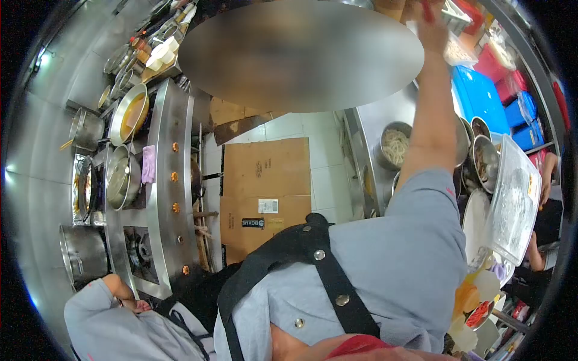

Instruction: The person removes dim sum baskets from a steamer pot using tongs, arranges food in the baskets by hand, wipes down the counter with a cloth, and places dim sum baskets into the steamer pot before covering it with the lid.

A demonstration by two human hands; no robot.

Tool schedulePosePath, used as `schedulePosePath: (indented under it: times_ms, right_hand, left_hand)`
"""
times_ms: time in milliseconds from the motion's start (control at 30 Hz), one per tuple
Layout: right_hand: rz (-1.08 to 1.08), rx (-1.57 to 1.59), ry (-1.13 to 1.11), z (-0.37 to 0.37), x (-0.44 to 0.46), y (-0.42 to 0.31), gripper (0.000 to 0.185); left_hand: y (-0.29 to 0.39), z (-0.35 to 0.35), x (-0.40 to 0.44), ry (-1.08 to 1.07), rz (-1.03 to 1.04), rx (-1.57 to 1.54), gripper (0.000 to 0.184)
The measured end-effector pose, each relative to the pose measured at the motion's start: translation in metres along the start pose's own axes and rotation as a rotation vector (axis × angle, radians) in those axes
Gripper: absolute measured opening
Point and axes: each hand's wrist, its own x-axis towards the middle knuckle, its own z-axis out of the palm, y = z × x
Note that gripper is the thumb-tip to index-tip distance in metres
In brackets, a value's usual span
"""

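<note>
My right arm reaches forward along the right-hand counter (391, 111), and my right hand (431, 24) is at the top edge of the view. A red patch shows at the hand, but its fingers are cut off, so I cannot make out any hold. Beside my forearm stands a metal bowl of pale noodles (395, 144). On the arm's other side lie a blue lid (478, 99), several metal bowls (485, 159) and a large clear plastic container (512, 198). My left hand is out of view.
A stove (159, 198) at left carries a pan of yellow liquid (129, 117), another pan (123, 177) and a purple cloth (149, 163). A tall pot (84, 256) stands nearby. Cardboard (265, 171) covers the floor. Co-workers' arms (120, 287) show at both sides. A blurred oval hides the top middle.
</note>
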Motion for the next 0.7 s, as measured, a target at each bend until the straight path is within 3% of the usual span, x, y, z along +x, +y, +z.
schedulePosePath:
  times_ms: [33,67,167,233,267,333,367,467,700]
  right_hand:
    - [-0.202,-0.028,0.055,0.016,-0.001,-0.009,0.027]
    - [-0.278,0.367,0.110,-0.009,-0.010,-0.085,0.014]
    - [-0.112,0.676,-0.091,-0.041,-0.052,-0.193,0.016]
    - [-0.067,0.633,-0.386,-0.071,-0.080,-0.252,0.018]
    - [-0.022,0.956,-0.608,-0.070,-0.100,-0.262,0.025]
    - [-0.022,1.424,-0.893,-0.143,-0.152,-0.338,0.033]
    - [0.039,1.683,-1.239,-0.161,-0.174,-0.354,0.035]
    - [0.102,2.076,-1.774,-0.246,-0.246,-0.410,0.044]
    - [-0.462,2.256,-2.613,-0.425,-0.369,-0.510,0.039]
  left_hand:
    - [0.011,0.016,0.005,0.093,-0.020,-0.015,0.009]
    - [0.028,0.031,0.011,0.189,-0.030,-0.041,0.009]
    - [0.072,0.088,0.018,0.483,-0.030,-0.151,0.010]
    - [0.090,0.143,0.006,0.688,-0.041,-0.268,0.011]
    - [0.096,0.173,-0.005,0.783,-0.054,-0.333,0.011]
    - [0.099,0.241,-0.034,0.956,-0.118,-0.468,0.012]
    - [0.098,0.277,-0.051,1.030,-0.167,-0.537,0.013]
    - [0.095,0.396,-0.095,1.176,-0.370,-0.766,0.014]
    - [0.135,0.635,-0.149,1.180,-0.813,-1.214,0.017]
